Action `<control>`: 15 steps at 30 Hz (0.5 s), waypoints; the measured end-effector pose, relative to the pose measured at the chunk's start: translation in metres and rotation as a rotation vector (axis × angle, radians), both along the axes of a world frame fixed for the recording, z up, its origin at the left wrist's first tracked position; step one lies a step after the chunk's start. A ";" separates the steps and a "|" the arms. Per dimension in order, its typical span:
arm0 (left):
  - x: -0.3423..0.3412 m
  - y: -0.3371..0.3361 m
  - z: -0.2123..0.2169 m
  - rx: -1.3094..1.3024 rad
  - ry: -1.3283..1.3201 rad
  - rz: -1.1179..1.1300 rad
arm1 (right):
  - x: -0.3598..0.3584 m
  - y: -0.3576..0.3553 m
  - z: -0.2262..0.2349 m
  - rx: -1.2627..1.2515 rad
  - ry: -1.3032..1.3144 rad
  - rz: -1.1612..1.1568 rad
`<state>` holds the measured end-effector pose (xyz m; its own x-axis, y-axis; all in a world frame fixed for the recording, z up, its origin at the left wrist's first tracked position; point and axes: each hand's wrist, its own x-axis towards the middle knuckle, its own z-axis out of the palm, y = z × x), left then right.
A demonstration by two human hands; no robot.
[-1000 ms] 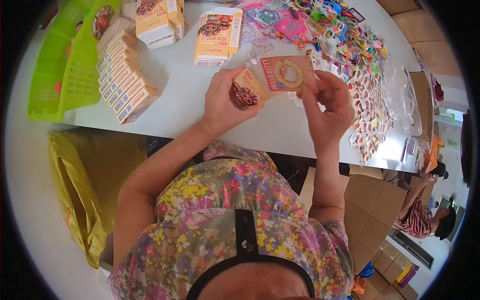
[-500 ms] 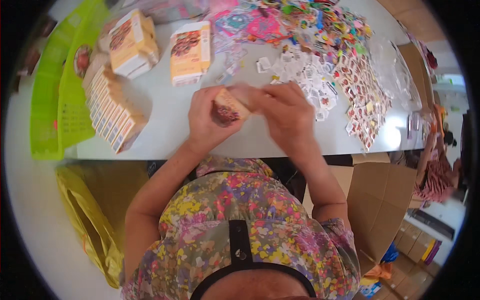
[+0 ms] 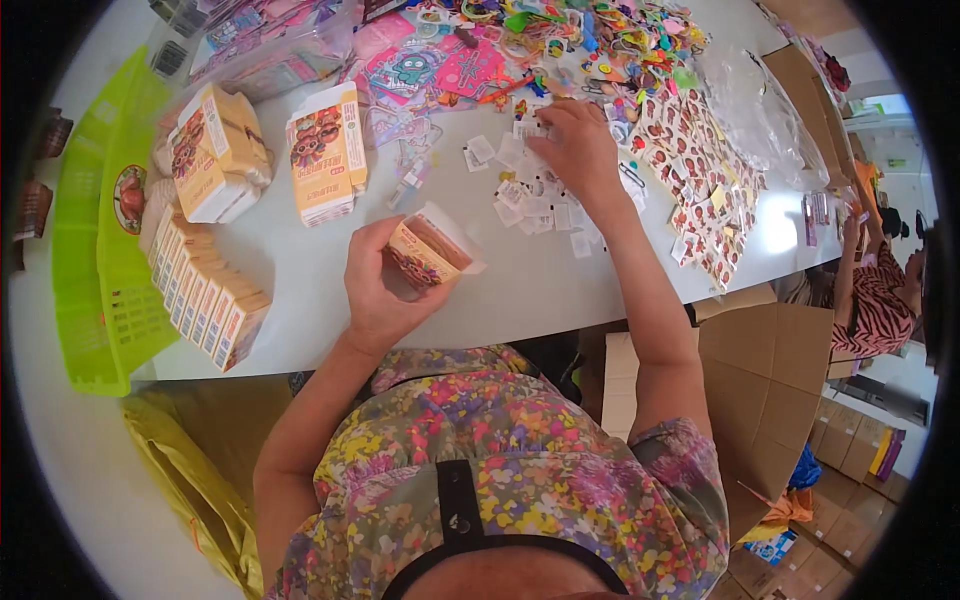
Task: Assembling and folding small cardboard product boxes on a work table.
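Observation:
My left hand (image 3: 378, 292) is wrapped round a small yellow-orange carton (image 3: 418, 262). The carton stands tilted with its top flaps raised and a picture on its front. My right hand (image 3: 582, 150) is stretched out over a pile of small white printed packets (image 3: 545, 205). Its thumb and fingers point at the pile's far left edge and look apart, with a white packet under them. To the left of the held carton, a stack of flat yellow cartons (image 3: 328, 160) lies on the table, with a second stack (image 3: 215, 150) beside it.
A row of filled cartons (image 3: 205, 290) stands by a green basket (image 3: 90, 250) at the left. Colourful trinkets (image 3: 610, 45), pink packets (image 3: 440, 70), picture stickers (image 3: 700, 180) and a clear bag (image 3: 770, 110) cover the far side. A large cardboard box (image 3: 765, 400) stands at the lower right.
My right hand has left the carton and moved away to the packet pile. My left hand, still round the carton, has shifted left and nearer, and the carton's flaps now show raised.

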<state>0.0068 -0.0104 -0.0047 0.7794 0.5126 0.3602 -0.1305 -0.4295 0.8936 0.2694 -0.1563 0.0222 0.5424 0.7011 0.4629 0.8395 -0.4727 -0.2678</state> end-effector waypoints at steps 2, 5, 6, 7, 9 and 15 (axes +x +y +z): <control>0.001 0.001 -0.001 0.005 0.012 0.011 | 0.009 0.007 -0.004 -0.015 0.011 -0.006; -0.001 0.000 -0.002 -0.020 0.031 0.017 | 0.018 0.008 -0.004 -0.064 0.255 -0.012; -0.001 -0.001 -0.002 -0.048 0.034 0.016 | 0.022 0.006 -0.005 0.126 0.330 0.059; -0.001 -0.001 -0.002 -0.053 0.032 0.017 | 0.025 0.003 -0.007 0.315 0.404 0.128; 0.001 0.000 -0.002 0.037 0.020 0.029 | 0.023 -0.006 -0.001 0.399 0.576 0.055; 0.003 0.002 -0.001 0.102 -0.022 0.084 | -0.045 0.001 0.066 0.545 1.113 0.099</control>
<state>0.0099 -0.0080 -0.0059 0.7264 0.5360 0.4302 -0.1090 -0.5281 0.8421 0.2246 -0.1550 0.0880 0.7826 0.6219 0.0290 0.0561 -0.0241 -0.9981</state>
